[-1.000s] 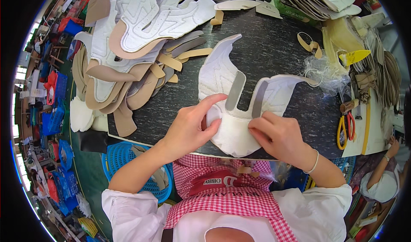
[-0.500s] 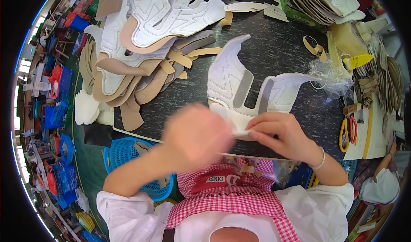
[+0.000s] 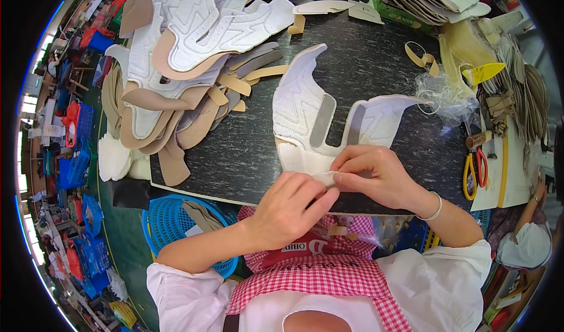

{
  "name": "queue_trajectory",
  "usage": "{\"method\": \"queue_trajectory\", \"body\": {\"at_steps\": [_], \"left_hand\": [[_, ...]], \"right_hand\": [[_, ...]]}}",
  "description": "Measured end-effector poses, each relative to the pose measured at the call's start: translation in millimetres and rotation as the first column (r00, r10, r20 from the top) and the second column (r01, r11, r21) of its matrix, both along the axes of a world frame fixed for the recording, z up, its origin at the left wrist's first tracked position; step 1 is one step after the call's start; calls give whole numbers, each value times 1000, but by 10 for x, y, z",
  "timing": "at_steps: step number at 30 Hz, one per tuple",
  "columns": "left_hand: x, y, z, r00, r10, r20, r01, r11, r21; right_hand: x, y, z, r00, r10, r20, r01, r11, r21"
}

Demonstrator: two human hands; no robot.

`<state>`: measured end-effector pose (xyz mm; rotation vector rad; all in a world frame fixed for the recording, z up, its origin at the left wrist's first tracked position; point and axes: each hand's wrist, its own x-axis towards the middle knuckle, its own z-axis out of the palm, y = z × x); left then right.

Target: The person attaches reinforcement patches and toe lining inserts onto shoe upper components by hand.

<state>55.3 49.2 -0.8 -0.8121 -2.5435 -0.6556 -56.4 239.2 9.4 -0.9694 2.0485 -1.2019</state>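
Note:
A white shoe upper (image 3: 299, 106) with stitched lines and grey inner edges lies spread on the black tabletop, its two side flaps pointing away from me. At its near end, by the table's front edge, both hands pinch the white toe part. My left hand (image 3: 291, 205) is closed, thumb against fingers, on the left of that edge. My right hand (image 3: 373, 176) grips the same edge from the right, thumb and forefinger together. Between the fingertips the white material is folded up. What lies under the fold is hidden by my fingers.
Stacked white uppers (image 3: 205, 44) and beige lining pieces (image 3: 197, 126) cover the table's left. At the right lie scissors (image 3: 470, 176), a yellow tool (image 3: 484, 73) and tangled clear thread (image 3: 449, 100). Below the table edge hangs a blue basket (image 3: 176, 217). Another person (image 3: 523, 244) sits at far right.
My left hand, blurred before, has come right and down to the near edge of the upper and now pinches it. My right hand stays on the edge. The view has shifted slightly.

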Motion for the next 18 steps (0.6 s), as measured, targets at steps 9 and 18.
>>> {"method": "queue_trajectory", "body": {"at_steps": [9, 18], "left_hand": [[66, -75, -69, 977, -171, -125, 142, 966, -217], [85, -447, 14, 947, -251, 201, 254, 967, 13]], "right_hand": [[226, 32, -84, 919, 47, -390, -78, 995, -63], [502, 227, -181, 598, 195, -778, -242, 969, 57]]}}
